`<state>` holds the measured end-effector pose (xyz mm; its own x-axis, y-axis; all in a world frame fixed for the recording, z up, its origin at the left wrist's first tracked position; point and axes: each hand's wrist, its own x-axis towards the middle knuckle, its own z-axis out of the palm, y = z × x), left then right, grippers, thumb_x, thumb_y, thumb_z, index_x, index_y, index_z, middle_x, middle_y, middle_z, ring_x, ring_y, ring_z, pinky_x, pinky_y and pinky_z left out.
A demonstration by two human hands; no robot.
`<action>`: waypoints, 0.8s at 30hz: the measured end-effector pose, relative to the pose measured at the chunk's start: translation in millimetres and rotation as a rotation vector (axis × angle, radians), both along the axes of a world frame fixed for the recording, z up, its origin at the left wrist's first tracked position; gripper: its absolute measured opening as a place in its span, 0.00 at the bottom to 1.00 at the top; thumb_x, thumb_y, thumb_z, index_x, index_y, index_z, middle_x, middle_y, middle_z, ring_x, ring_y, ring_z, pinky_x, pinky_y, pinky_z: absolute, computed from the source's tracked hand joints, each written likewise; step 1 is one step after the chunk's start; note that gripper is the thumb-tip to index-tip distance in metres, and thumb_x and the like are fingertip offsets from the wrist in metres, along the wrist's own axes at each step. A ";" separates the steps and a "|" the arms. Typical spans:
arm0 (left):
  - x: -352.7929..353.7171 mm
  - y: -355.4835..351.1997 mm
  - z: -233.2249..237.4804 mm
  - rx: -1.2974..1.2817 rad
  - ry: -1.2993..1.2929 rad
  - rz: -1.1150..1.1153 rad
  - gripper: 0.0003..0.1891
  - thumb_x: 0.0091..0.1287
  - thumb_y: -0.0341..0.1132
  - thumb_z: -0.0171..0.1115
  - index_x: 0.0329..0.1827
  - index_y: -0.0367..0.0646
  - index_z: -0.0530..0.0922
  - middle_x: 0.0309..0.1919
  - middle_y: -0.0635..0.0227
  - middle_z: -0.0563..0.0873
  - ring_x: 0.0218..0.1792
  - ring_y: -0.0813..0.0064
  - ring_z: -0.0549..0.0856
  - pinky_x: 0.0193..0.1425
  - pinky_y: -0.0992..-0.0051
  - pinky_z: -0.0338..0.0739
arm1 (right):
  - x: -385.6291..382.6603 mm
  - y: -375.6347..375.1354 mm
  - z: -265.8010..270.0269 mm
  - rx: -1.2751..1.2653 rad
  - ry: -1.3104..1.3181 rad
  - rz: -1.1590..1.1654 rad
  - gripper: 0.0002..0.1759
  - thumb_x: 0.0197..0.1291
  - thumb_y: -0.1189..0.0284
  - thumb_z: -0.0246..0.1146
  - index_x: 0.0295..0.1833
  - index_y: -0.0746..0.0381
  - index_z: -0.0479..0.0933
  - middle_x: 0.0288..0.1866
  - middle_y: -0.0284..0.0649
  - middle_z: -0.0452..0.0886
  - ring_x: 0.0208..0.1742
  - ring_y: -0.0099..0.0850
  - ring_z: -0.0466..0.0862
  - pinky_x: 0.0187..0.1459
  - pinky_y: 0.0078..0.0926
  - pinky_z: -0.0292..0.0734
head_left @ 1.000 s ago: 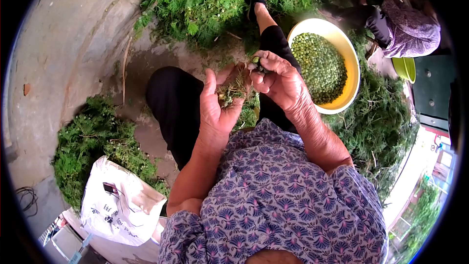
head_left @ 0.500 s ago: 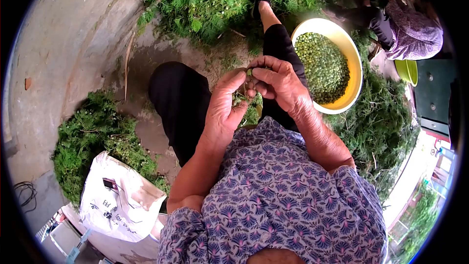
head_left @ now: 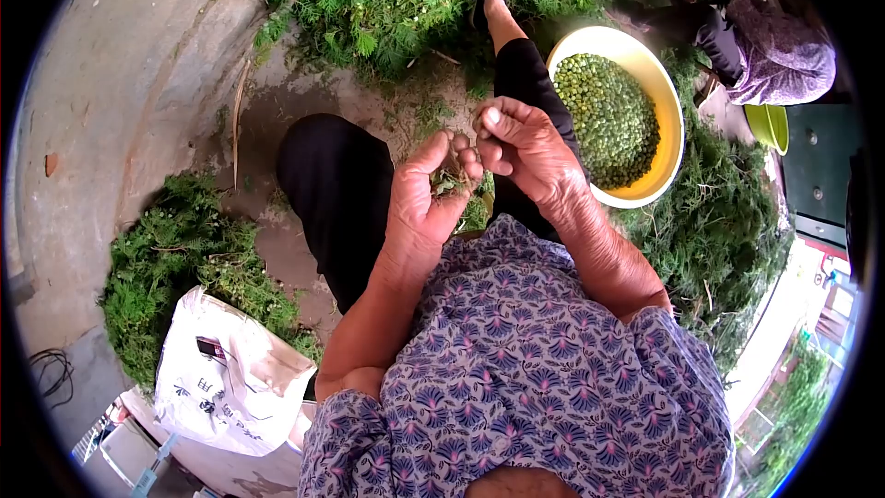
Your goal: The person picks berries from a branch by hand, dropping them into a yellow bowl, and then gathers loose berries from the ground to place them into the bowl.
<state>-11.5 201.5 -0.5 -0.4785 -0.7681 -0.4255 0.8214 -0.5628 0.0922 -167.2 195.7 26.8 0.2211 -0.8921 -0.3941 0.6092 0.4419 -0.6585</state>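
In front of my lap, my left hand (head_left: 415,198) is closed loosely around a small green sprig (head_left: 446,183), its fingers curled inward. Just beside its fingertips is my right hand (head_left: 539,152), thumb pressed against bent fingers. Whatever the right fingers pinch is too small or hidden to make out. A yellow basin (head_left: 669,115) stands to the right of my right hand, holding many small round green berries (head_left: 604,115). More greenery (head_left: 476,212) shows low between my legs, partly covered by my hands.
Leafy cut branches (head_left: 369,9) are heaped ahead, with further piles at left (head_left: 175,249) and right (head_left: 710,240). A white sack (head_left: 212,387) with a phone (head_left: 209,348) on it lies lower left. Another person (head_left: 779,55) sits upper right near a yellow-green container (head_left: 767,127).
My thumbs and fingertips, together before around a small green piece, have come slightly apart. My right hand has drawn up and right; the sprig in my left hand shows more.
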 end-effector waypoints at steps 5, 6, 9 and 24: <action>3.6 -9.1 0.6 0.056 0.143 0.147 0.25 0.72 0.48 0.44 0.53 0.30 0.70 0.51 0.51 0.78 0.54 0.56 0.77 0.61 0.58 0.72 | -5.4 0.1 13.3 0.012 -0.026 -0.140 0.09 0.61 0.69 0.62 0.43 0.61 0.76 0.32 0.35 0.79 0.26 0.23 0.77 0.23 0.17 0.66; 3.7 -9.0 6.8 0.058 0.141 0.150 0.25 0.72 0.48 0.44 0.53 0.30 0.70 0.51 0.51 0.78 0.54 0.56 0.77 0.61 0.58 0.72 | -7.3 2.2 11.7 0.014 -0.029 -0.138 0.09 0.61 0.69 0.62 0.43 0.61 0.76 0.32 0.35 0.79 0.26 0.23 0.77 0.23 0.17 0.66; 3.4 -10.3 15.4 -0.006 0.137 0.176 0.28 0.73 0.52 0.39 0.57 0.31 0.67 0.56 0.49 0.73 0.58 0.56 0.73 0.65 0.58 0.69 | -1.2 11.0 18.0 -0.089 0.225 0.026 0.03 0.59 0.75 0.63 0.39 0.62 0.78 0.22 0.31 0.76 0.18 0.17 0.69 0.17 0.12 0.60; -1.0 -7.8 26.3 -0.100 0.043 0.097 0.30 0.73 0.55 0.32 0.60 0.37 0.69 0.61 0.57 0.72 0.63 0.60 0.69 0.69 0.62 0.60 | 25.6 16.3 25.8 -0.757 1.061 0.176 0.11 0.52 0.80 0.63 0.44 0.65 0.79 0.31 0.41 0.78 0.34 0.33 0.80 0.38 0.26 0.74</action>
<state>-12.5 193.7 25.8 -0.4158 -0.8495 -0.3247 0.8761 -0.4699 0.1075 -141.6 212.0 52.5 0.2505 -0.9587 0.1347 -0.3819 -0.2257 -0.8962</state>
